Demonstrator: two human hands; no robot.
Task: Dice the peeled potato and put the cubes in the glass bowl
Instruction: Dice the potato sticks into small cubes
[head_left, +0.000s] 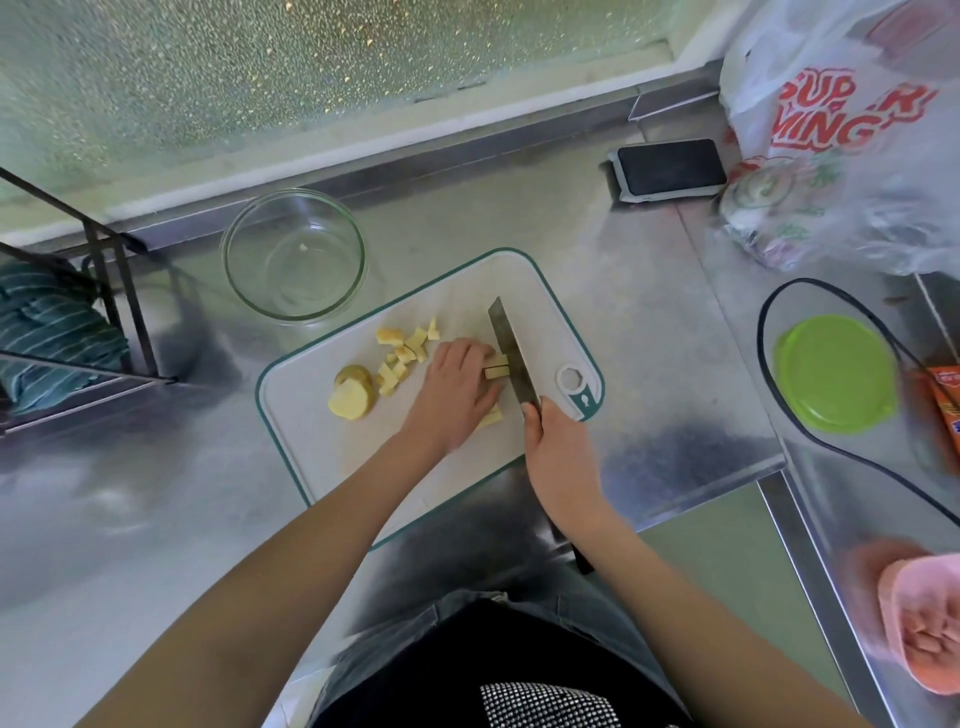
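Two potato strips lie near the middle of the cutting board, pinned under the fingertips of your left hand, which presses flat on them. Your right hand is wrapped around the handle of the knife, its blade resting against the strips' right ends. Cut cubes and a potato chunk sit on the board's left part. Beyond the board's far-left corner stands the glass bowl, holding only a tiny scrap.

Black phone near printed plastic bag; green lid right; pink cloth; striped towel left.
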